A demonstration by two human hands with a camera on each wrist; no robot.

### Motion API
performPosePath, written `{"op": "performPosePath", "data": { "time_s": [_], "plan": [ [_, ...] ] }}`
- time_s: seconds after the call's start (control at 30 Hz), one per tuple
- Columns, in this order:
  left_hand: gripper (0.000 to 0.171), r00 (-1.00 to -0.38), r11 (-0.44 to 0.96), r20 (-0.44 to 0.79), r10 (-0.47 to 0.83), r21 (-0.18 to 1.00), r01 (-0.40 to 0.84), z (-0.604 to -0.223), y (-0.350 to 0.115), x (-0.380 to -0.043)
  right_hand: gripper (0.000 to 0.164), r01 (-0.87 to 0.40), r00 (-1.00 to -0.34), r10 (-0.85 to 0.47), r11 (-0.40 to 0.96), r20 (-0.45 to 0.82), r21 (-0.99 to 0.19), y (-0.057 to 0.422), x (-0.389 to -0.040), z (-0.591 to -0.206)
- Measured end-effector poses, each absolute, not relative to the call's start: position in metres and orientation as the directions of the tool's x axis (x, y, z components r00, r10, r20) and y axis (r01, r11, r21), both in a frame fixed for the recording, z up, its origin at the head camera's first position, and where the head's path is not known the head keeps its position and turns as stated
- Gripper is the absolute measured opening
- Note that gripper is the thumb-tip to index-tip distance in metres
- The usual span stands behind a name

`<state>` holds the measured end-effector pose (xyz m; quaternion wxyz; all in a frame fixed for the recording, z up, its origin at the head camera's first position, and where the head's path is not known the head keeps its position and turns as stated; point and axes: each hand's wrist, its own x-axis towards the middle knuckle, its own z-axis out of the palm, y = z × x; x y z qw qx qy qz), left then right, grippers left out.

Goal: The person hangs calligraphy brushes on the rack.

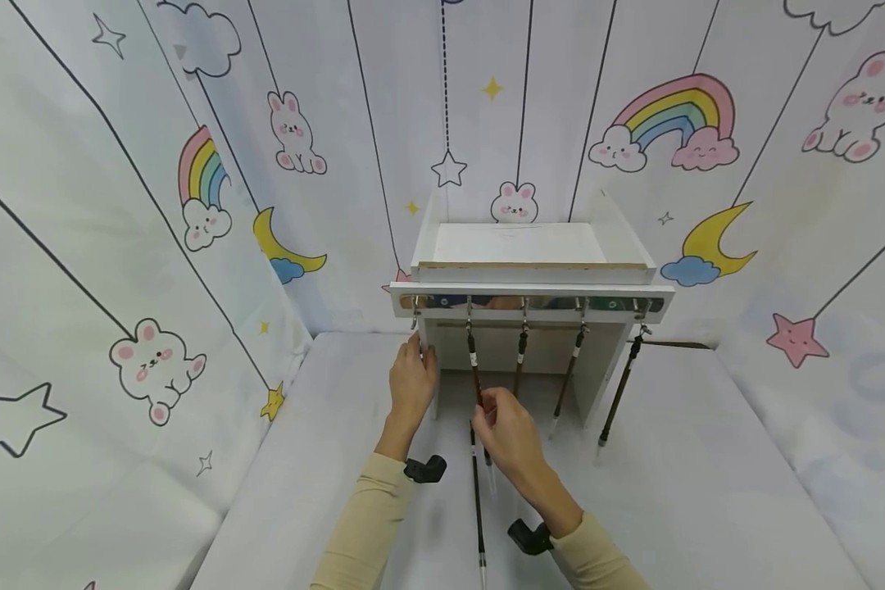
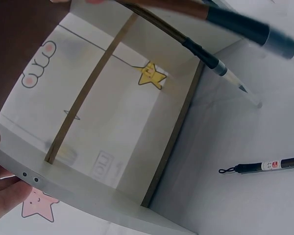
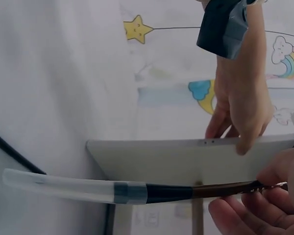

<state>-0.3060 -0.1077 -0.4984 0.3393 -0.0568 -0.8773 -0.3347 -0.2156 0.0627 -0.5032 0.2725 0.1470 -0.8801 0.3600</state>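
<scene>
My left hand (image 1: 411,381) grips the front edge of the left side panel (image 3: 152,156) of a small white shelf (image 1: 534,274), with the thumb on one face and fingers on the other. My right hand (image 1: 512,434) pinches the brown shaft of a calligraphy brush (image 1: 475,360), which hangs from the second hook from the left. A translucent cap (image 3: 63,186) covers that brush's tip. Above my left hand, the leftmost hook (image 1: 415,307) carries no brush. Another brush (image 1: 477,500) lies on the table below, its cord loop (image 2: 227,171) pointing toward the shelf.
Three more brushes hang to the right, from the third (image 1: 521,348), fourth (image 1: 571,369) and rightmost hook (image 1: 623,385). The shelf stands on a white-covered table (image 1: 708,459), before a cloth backdrop (image 1: 442,98) printed with rabbits and rainbows. Both wrists wear black camera mounts (image 1: 425,469).
</scene>
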Motion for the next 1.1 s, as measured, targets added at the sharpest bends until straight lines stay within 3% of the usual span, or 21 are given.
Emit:
{"op": "performPosePath", "data": {
  "time_s": [0.43,0.77,1.1],
  "plan": [
    [0.034,-0.772,0.765,0.62,-0.137,0.562,0.315,-0.499,-0.107,-0.307,0.015,-0.46,-0.807,-0.08,0.706,0.585,-0.538,0.061,-0.236,-0.514],
    [0.033,-0.768,0.764,0.627,-0.131,0.558,0.324,-0.498,-0.107,-0.305,0.016,-0.417,-0.854,-0.069,0.685,0.516,-0.598,0.059,-0.241,-0.514],
    [0.032,-0.768,0.76,0.626,-0.134,0.562,0.325,-0.498,-0.107,-0.306,0.014,-0.424,-0.839,-0.06,0.695,0.54,-0.581,0.057,-0.246,-0.516]
  ]
}}
